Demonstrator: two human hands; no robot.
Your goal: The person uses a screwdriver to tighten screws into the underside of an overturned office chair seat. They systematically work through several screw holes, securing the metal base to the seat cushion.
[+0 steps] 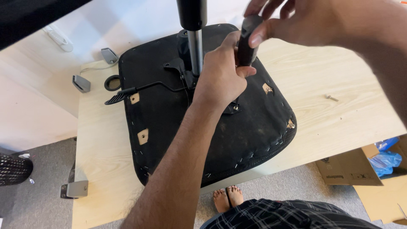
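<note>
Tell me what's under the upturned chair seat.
The chair seat lies upside down on a light wooden table, its front edge overhanging. A loose screw lies beside it. Whatever is beneath the seat is covered.

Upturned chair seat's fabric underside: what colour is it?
Black fabric underside, dusty, stapled along the edge; head view.

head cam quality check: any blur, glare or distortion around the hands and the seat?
Head view: even, soft indoor light, no glare on the pale table. The right hand sits closest to the lens, slightly soft and oversized; the left hand and the black tool handle are sharper. The seat underside reads dark, staples visible. Mild wide-angle stretch at edges.
</note>
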